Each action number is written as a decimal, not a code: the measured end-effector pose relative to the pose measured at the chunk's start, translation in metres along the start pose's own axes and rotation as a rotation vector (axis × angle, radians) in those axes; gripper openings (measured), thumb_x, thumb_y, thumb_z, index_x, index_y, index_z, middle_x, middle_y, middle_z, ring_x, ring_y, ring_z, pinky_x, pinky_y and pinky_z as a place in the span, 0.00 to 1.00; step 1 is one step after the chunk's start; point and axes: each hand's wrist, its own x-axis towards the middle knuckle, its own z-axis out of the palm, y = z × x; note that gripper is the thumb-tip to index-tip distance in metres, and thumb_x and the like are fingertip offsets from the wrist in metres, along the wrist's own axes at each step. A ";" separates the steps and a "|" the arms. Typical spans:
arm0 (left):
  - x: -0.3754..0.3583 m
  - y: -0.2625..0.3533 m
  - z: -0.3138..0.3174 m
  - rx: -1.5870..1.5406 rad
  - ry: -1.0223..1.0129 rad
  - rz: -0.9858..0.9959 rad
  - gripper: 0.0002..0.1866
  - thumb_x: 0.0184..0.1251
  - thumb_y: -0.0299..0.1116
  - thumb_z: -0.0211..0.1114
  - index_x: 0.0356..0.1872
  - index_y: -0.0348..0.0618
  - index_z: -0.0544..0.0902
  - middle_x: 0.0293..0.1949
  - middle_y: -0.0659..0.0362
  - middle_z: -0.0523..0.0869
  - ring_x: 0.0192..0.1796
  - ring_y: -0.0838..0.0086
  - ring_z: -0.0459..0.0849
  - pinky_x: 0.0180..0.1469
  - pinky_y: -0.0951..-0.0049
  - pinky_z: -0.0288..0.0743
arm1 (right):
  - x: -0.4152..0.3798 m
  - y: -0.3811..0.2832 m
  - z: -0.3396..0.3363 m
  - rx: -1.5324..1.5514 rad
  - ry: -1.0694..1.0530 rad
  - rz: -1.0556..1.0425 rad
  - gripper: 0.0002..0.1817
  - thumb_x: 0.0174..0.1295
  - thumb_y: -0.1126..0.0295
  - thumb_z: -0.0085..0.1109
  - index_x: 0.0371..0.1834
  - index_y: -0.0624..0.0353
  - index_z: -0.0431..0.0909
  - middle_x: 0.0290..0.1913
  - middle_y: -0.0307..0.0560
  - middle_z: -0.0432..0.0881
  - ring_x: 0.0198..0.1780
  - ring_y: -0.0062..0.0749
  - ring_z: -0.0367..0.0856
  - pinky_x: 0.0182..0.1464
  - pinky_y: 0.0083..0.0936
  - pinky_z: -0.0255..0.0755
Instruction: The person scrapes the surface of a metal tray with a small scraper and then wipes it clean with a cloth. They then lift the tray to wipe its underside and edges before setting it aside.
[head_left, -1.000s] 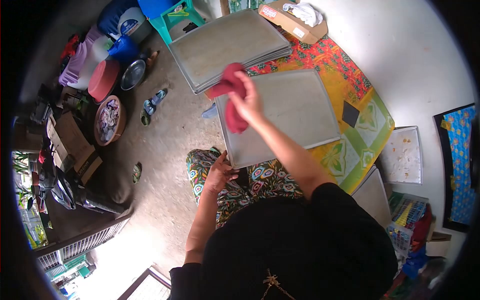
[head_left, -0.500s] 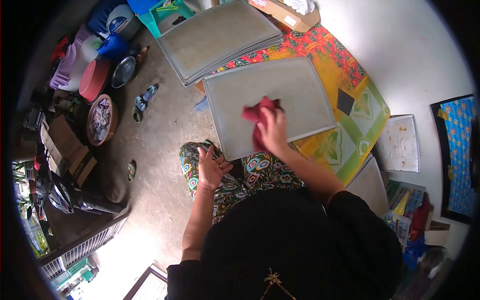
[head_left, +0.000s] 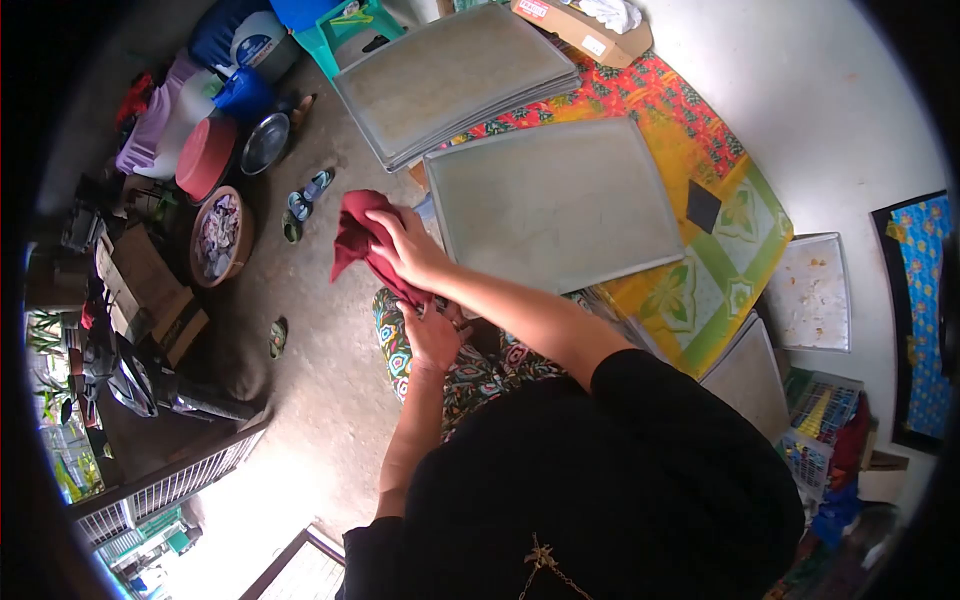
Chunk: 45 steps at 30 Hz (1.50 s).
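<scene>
A dark red cloth [head_left: 358,232] was held in the right hand [head_left: 408,250], its fingers bent over the fabric, off the left end of a large rectangular grey metal tray [head_left: 555,205] and above the concrete floor [head_left: 320,400]. The lower end of the cloth was met by the left hand [head_left: 435,338], low over the patterned trousers [head_left: 388,335]; whether it was pinched there or only touched could not be told.

The tray was laid flat on a surface covered with a red, yellow and green patterned sheet [head_left: 640,300], touched by neither hand. No loose crumbs could be made out on its dull face, though whether wiping had been finished could not be judged. Beside it, several similar trays were gathered in a neat stack [head_left: 460,80]; only the top face was exposed, so the state of the others was hidden.

By the white wall, a pale tray with brown flecks [head_left: 808,300] was seen; judged by those marks, it had not been cleaned. Another grey tray [head_left: 748,385] was leaned near it, its condition unclear.
</scene>
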 end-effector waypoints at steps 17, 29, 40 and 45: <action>0.039 0.020 0.024 0.940 0.110 0.297 0.33 0.67 0.33 0.63 0.72 0.42 0.61 0.35 0.56 0.86 0.32 0.76 0.81 0.32 0.72 0.75 | -0.034 0.091 -0.280 -0.594 0.621 0.447 0.29 0.62 0.61 0.64 0.67 0.53 0.68 0.63 0.62 0.69 0.66 0.56 0.67 0.68 0.42 0.61; 0.044 0.027 0.029 0.936 0.050 0.087 0.40 0.65 0.24 0.62 0.75 0.50 0.49 0.25 0.56 0.81 0.17 0.79 0.74 0.14 0.79 0.68 | 0.041 0.174 -0.341 -1.247 0.256 0.876 0.39 0.60 0.37 0.55 0.72 0.44 0.65 0.66 0.55 0.67 0.65 0.57 0.66 0.65 0.59 0.58; 0.046 0.024 0.028 0.978 0.016 0.142 0.40 0.66 0.24 0.62 0.74 0.50 0.48 0.27 0.55 0.82 0.14 0.80 0.72 0.11 0.79 0.63 | 0.050 0.106 -0.115 -1.042 0.075 0.264 0.38 0.57 0.42 0.59 0.69 0.49 0.67 0.60 0.58 0.72 0.59 0.54 0.69 0.63 0.51 0.61; 0.054 0.020 0.018 0.991 0.056 0.131 0.42 0.65 0.25 0.63 0.74 0.49 0.47 0.25 0.58 0.80 0.14 0.81 0.70 0.11 0.80 0.62 | 0.062 0.082 -0.047 -0.668 -0.086 0.123 0.31 0.47 0.67 0.68 0.60 0.45 0.75 0.56 0.53 0.77 0.55 0.49 0.75 0.58 0.41 0.69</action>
